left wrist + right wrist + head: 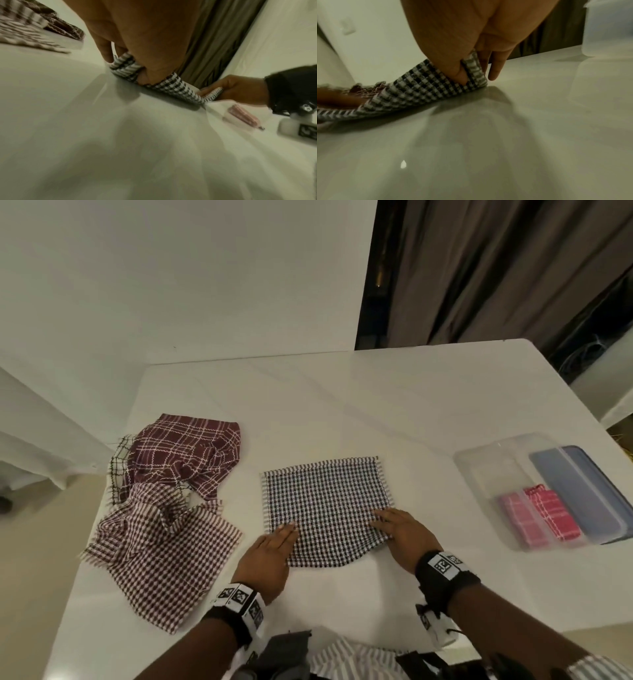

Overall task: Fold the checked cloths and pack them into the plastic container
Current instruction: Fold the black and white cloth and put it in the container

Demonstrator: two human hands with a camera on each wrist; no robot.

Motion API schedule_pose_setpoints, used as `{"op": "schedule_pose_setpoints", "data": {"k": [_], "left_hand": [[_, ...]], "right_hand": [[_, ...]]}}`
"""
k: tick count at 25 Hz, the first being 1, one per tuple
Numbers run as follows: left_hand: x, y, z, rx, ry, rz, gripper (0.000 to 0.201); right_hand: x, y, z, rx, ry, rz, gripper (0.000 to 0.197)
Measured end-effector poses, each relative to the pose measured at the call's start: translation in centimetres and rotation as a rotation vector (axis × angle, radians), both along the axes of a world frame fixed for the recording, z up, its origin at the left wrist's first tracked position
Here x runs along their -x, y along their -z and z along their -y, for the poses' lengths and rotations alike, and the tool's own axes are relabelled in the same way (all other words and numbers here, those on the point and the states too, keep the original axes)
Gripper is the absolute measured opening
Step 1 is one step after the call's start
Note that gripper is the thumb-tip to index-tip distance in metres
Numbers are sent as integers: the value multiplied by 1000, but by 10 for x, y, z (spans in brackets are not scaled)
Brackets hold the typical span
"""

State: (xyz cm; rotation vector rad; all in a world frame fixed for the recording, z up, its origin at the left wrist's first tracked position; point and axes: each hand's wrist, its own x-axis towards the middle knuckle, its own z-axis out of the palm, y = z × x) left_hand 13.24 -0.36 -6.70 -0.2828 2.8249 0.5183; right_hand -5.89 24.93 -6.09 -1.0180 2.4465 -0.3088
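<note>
A black-and-white checked cloth [325,505] lies on the white table [376,405], its near edge lifted. My left hand [274,546] pinches the near left corner of the black-and-white cloth [126,67] between thumb and fingers. My right hand [400,530] pinches the near right corner of that cloth [471,75] the same way. The clear plastic container [479,470] stands at the right with two folded pink cloths [541,517] inside.
A heap of maroon checked cloths [171,487] lies at the table's left side. A blue-grey lid [582,491] leans in the container's right part. The table's right edge runs just beyond the container. Dark curtains [496,268] hang behind.
</note>
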Motion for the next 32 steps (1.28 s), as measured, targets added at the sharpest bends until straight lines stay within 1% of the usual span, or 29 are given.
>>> {"op": "schedule_pose_setpoints", "data": {"k": [2,4,5,6,8,9,11,12,14,18,22,25,28,30,31,32], "left_hand": [[-3,-6,14,-146,-100,-65,51],[-8,-8,26,-254,-246,-189,26],[-10,-11,31,-263,-304,-231,13],[-12,-13,34,-249,-347,-236,16],[-15,-15,35,-266,-410,-181,33],[-15,-16,35,-288,-435,-184,37],[-11,-15,35,-297,-475,-196,37],[-6,-14,36,-295,-498,-205,37],[3,-9,38,-290,-547,-218,34],[23,-1,48,-285,-642,-213,22],[36,1,51,-281,-705,-217,18],[40,7,51,-288,-742,-164,23],[40,11,53,-247,-683,-82,26],[40,9,54,-272,-676,-118,32],[40,8,53,-250,-672,-169,39],[40,7,51,-168,-650,-223,49]], "right_hand": [[6,-13,-4,88,142,52,33],[11,-24,-14,138,217,82,11],[13,-24,-20,160,247,96,12],[14,-23,-27,183,294,121,19],[13,-18,-38,246,401,207,31],[12,-14,-41,278,437,252,30],[13,-9,-41,320,472,292,19],[16,-9,-37,339,482,291,16],[22,-9,-26,361,508,264,16],[36,-8,-4,271,558,188,18],[52,-2,14,188,548,133,21],[58,8,21,152,533,132,23],[60,13,24,78,505,128,24],[60,14,24,72,523,146,21],[59,14,24,75,526,135,20],[56,13,23,67,499,66,24]]}}
